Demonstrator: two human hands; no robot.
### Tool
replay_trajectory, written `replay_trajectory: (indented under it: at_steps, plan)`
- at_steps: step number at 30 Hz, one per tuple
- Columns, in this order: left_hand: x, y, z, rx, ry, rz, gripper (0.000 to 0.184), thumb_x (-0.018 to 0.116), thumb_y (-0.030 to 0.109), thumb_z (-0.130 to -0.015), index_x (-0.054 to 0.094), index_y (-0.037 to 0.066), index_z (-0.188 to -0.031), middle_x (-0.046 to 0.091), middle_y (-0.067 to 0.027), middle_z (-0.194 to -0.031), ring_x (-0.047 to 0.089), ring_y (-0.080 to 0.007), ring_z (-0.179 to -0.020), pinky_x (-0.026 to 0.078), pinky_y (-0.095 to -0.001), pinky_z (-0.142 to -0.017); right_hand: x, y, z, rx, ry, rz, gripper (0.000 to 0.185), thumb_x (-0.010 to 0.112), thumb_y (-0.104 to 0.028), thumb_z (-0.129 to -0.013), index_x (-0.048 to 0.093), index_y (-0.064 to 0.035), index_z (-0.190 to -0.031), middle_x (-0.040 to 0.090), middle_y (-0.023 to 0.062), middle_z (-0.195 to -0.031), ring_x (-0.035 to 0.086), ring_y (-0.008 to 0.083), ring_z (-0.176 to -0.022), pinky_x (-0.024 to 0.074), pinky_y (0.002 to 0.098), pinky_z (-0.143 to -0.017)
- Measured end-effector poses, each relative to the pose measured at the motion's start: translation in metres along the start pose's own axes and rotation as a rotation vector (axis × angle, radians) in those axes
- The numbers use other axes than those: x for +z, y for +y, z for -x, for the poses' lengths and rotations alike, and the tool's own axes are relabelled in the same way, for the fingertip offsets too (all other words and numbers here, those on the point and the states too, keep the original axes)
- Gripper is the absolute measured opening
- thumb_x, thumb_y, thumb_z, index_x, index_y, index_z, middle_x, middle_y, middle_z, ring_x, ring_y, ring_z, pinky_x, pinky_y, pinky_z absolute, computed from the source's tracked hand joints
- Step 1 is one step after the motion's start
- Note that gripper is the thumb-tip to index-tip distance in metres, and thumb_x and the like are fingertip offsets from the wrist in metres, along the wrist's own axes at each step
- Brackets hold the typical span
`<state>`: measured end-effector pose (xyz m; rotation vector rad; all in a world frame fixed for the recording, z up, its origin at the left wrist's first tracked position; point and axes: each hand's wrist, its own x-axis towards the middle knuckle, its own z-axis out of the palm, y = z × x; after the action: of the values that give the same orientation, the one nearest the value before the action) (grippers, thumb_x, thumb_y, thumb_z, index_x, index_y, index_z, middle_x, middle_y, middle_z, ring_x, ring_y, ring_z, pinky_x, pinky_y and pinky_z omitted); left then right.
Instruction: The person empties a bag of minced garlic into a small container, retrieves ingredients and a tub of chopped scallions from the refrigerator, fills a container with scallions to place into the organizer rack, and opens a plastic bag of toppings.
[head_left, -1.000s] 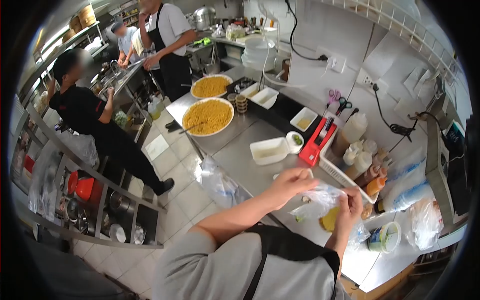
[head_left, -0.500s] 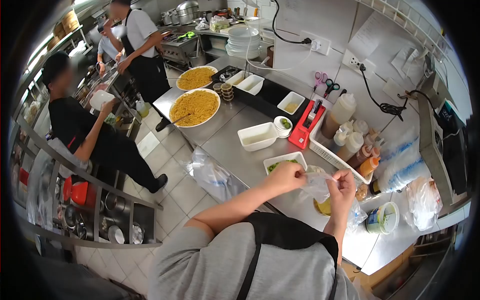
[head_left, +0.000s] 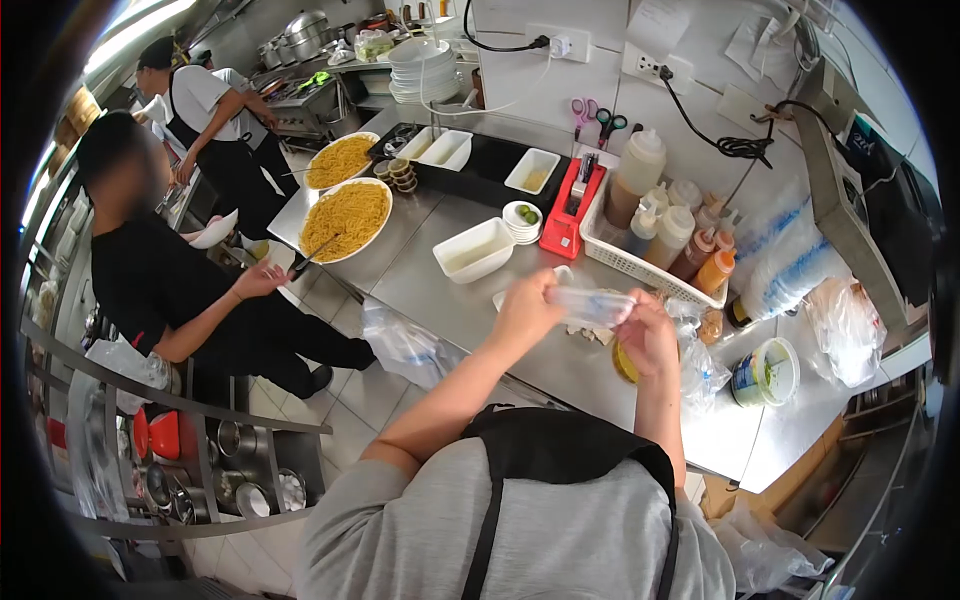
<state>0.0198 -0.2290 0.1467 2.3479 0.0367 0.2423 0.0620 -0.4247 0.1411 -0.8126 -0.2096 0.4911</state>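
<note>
Between my two hands a clear plastic bag (head_left: 592, 306) is stretched sideways, blurred by motion. My left hand (head_left: 530, 310) pinches one end of it. My right hand (head_left: 650, 335) has its fingers closed on the other end. Below the bag, something holding yellow liquid (head_left: 625, 366) rests on the steel counter, partly covered by my right hand. A white tray (head_left: 499, 300) is mostly hidden behind my left hand. Crumpled clear plastic (head_left: 703, 370) lies just right of my right wrist.
Beyond my hands are a white tub (head_left: 473, 250), a red bag sealer (head_left: 567, 238) and a basket (head_left: 625, 262) of squeeze bottles. Noodle platters (head_left: 345, 222) stand at the far left. A labelled tub (head_left: 765, 372) sits right. A co-worker in black (head_left: 165, 240) stands left.
The bag hung down between my hands and is now stretched sideways. My view has shifted right. The co-worker in black now has a hand near the utensil in the noodles.
</note>
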Motion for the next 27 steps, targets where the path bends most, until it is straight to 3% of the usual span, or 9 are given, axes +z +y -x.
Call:
replay_trajectory:
  at_steps: [1, 4, 8, 9, 13, 16, 22, 27]
  plan:
    - [-0.001, -0.002, -0.003, 0.026, 0.028, -0.019, 0.019, 0.059, 0.018, -0.081, 0.061, 0.005, -0.094, 0.066, -0.0098, -0.094, 0.064, -0.0255, -0.082, 0.050, -0.0391, -0.070, -0.003, -0.002, 0.000, 0.038, -0.102, -0.044, 0.005, 0.055, -0.005, -0.077, 0.054, -0.0012, -0.081, 0.055, 0.0021, -0.075, 0.050, 0.0106, -0.070, 0.0399, 0.0229, -0.065]
    - [-0.007, -0.012, -0.019, 0.083, 0.094, -0.021, 0.018, 0.059, 0.018, -0.081, 0.061, 0.005, -0.094, 0.065, -0.0099, -0.094, 0.064, -0.0254, -0.082, 0.050, -0.0388, -0.070, -0.002, 0.000, 0.001, 0.028, -0.036, 0.174, 0.007, 0.058, -0.006, -0.079, 0.053, -0.0023, -0.082, 0.055, 0.0009, -0.074, 0.051, 0.0097, -0.071, 0.0402, 0.0227, -0.066]
    - [-0.005, -0.019, -0.021, 0.110, 0.117, 0.019, 0.018, 0.059, 0.018, -0.081, 0.061, 0.005, -0.094, 0.065, -0.0101, -0.094, 0.064, -0.0253, -0.082, 0.050, -0.0382, -0.071, 0.001, 0.010, -0.009, -0.177, 0.243, 1.005, 0.018, 0.067, -0.004, -0.074, 0.052, -0.0024, -0.085, 0.054, 0.0022, -0.069, 0.050, 0.0100, -0.063, 0.0400, 0.0259, -0.057]
    - [-0.002, -0.019, -0.019, 0.114, 0.122, 0.024, 0.018, 0.059, 0.017, -0.081, 0.061, 0.005, -0.094, 0.065, -0.0102, -0.094, 0.064, -0.0253, -0.082, 0.050, -0.0381, -0.071, -0.005, 0.017, -0.016, -0.326, 0.306, 1.161, 0.024, 0.068, -0.001, -0.070, 0.052, -0.0014, -0.088, 0.053, 0.0062, -0.066, 0.049, 0.0147, -0.058, 0.0413, 0.0296, -0.055]
    - [0.001, -0.022, -0.014, 0.123, 0.139, 0.053, 0.017, 0.059, 0.017, -0.082, 0.061, 0.004, -0.093, 0.065, -0.0104, -0.094, 0.064, -0.0251, -0.083, 0.049, -0.0376, -0.071, -0.006, 0.018, -0.027, -0.357, 0.362, 1.225, 0.021, 0.064, 0.002, -0.067, 0.055, -0.0006, -0.086, 0.058, 0.0113, -0.071, 0.055, 0.0210, -0.062, 0.0446, 0.0318, -0.061]
    - [0.002, -0.024, -0.012, 0.125, 0.152, 0.067, 0.017, 0.059, 0.016, -0.082, 0.061, 0.004, -0.093, 0.065, -0.0105, -0.094, 0.064, -0.0250, -0.083, 0.049, -0.0372, -0.071, -0.005, 0.016, -0.037, -0.572, 0.395, 1.351, 0.021, 0.061, 0.005, -0.069, 0.058, -0.0008, -0.089, 0.060, 0.0110, -0.073, 0.057, 0.0198, -0.066, 0.0460, 0.0315, -0.063]
    - [0.004, -0.027, -0.013, 0.133, 0.174, 0.079, 0.016, 0.059, 0.016, -0.082, 0.060, 0.003, -0.093, 0.065, -0.0108, -0.095, 0.063, -0.0248, -0.083, 0.049, -0.0364, -0.072, 0.006, 0.024, -0.049, -0.478, 0.249, 1.112, 0.027, 0.058, 0.008, -0.067, 0.057, -0.0020, -0.092, 0.057, 0.0104, -0.083, 0.055, 0.0225, -0.069, 0.0458, 0.0322, -0.065]
    - [0.005, -0.029, -0.014, 0.135, 0.188, 0.093, 0.016, 0.059, 0.015, -0.083, 0.060, 0.003, -0.093, 0.065, -0.0111, -0.095, 0.063, -0.0246, -0.084, 0.049, -0.0358, -0.073, 0.009, 0.025, -0.051, -0.575, 0.220, 1.225, 0.027, 0.057, 0.010, -0.065, 0.052, -0.0023, -0.089, 0.053, 0.0098, -0.089, 0.053, 0.0233, -0.081, 0.0444, 0.0319, -0.070]
